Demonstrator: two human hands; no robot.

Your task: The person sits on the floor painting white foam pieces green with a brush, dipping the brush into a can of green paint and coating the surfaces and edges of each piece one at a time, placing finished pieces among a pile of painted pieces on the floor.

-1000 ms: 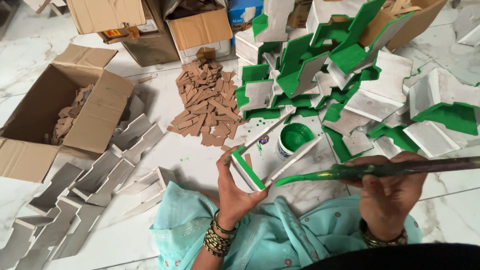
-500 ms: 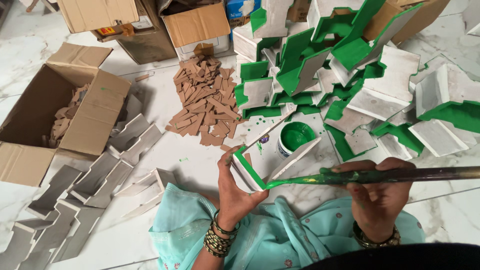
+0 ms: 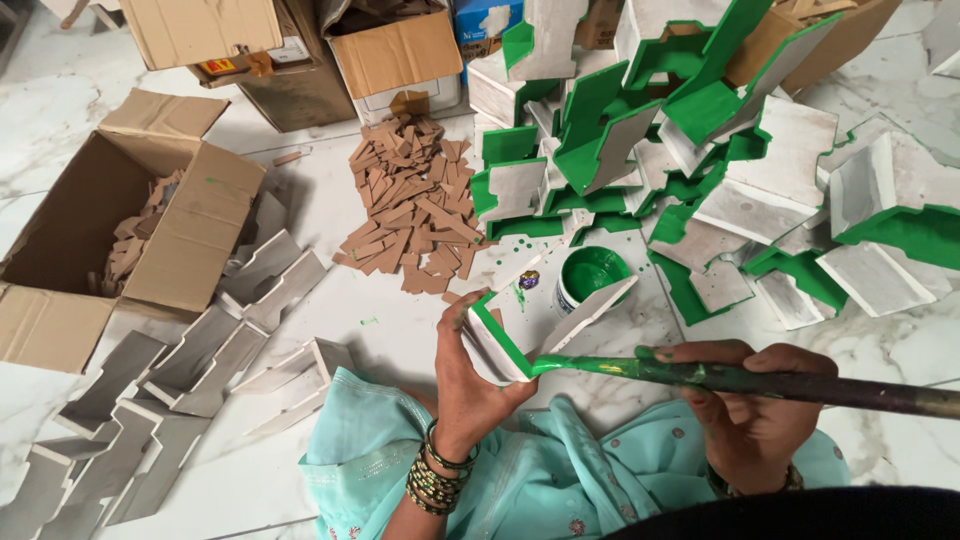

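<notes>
Two hands are at work over the marble floor (image 3: 300,190). The left hand (image 3: 478,375) is closed around one white tray (image 3: 520,325), fingers curled over its near end, holding it tilted just above the lap. One edge of that tray is already green. The right hand (image 3: 750,400) is wrapped around a single long brush (image 3: 740,380), its handle smeared green and running off to the right; the wet tip touches the tray's lower corner, right beside the left palm. So the tray sits between the two hands, closer to the left.

Just beyond the tray stands one pot (image 3: 590,275) of green paint, open, with a small cap (image 3: 528,279) lying next to it.

Behind that is a heap of painted trays (image 3: 700,130), green-edged, too tumbled to count surely, well over ten. To the left lie grey unpainted trays (image 3: 190,370), roughly a dozen, overlapping. One pile of brown chips (image 3: 410,205) sits in the middle. I count one open box (image 3: 130,230) at left holding more chips, and more boxes (image 3: 390,50) at the top, partly cut off.
</notes>
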